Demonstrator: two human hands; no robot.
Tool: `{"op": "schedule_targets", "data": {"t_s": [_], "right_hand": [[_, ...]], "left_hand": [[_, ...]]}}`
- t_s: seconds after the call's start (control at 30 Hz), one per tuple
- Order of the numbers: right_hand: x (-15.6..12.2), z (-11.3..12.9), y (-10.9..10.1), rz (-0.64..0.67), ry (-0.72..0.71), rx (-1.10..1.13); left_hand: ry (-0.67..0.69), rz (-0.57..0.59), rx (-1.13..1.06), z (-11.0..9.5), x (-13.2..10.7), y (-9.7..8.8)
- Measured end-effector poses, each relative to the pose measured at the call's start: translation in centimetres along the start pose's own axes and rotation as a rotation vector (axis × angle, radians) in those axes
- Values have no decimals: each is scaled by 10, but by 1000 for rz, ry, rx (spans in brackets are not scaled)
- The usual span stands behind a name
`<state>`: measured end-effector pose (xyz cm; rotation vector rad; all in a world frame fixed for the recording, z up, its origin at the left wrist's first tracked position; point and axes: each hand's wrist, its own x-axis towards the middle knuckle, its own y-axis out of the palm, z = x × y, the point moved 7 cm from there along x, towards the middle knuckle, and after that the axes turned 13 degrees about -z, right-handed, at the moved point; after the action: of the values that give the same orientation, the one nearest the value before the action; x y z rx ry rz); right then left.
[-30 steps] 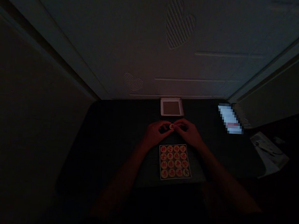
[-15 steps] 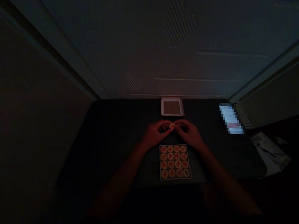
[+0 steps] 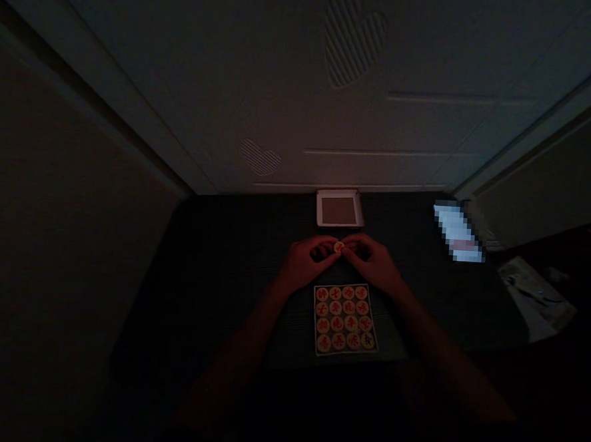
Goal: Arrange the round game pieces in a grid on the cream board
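Note:
Between my two hands is a round Chinese chess piece (image 3: 338, 247) with a red character facing up. My left hand (image 3: 309, 258) pinches it from the left, and my right hand (image 3: 370, 259) grips its right side with thumb and fingers. Nearer to me lies a square box (image 3: 314, 322) filled with rows of similar discs. Most of them carry red characters, while one piece (image 3: 367, 340) at the near right corner has a dark character. Beyond my hands stands the box lid (image 3: 319, 212), its pale inside facing up.
The dark table (image 3: 212, 269) backs onto a pale panel (image 3: 208, 95) with striped heart reliefs. On its right side lies a lit, pixelated phone-like screen (image 3: 458, 232). Past the right edge, lower down, is a white item (image 3: 538, 296). The scene is very dim.
The held piece has turned slightly between my fingers, and my right thumb covers a bit more of it. The view has shifted a little; the boxes stay put.

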<state>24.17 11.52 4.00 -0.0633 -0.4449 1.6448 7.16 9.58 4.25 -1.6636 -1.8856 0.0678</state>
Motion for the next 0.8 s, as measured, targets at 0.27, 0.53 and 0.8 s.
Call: {"op": "schedule_targets", "data": {"t_s": [0.27, 0.53, 0.8], "right_hand": [[1, 1, -1, -13, -38, -64], [0, 2, 0, -5, -49, -42], [-2, 6, 2, 15, -58, -43]], "left_hand": [[66, -14, -8, -2, 0, -1], [103, -32, -24, -2, 2, -3], [95, -20, -14, -1, 1, -2]]}}
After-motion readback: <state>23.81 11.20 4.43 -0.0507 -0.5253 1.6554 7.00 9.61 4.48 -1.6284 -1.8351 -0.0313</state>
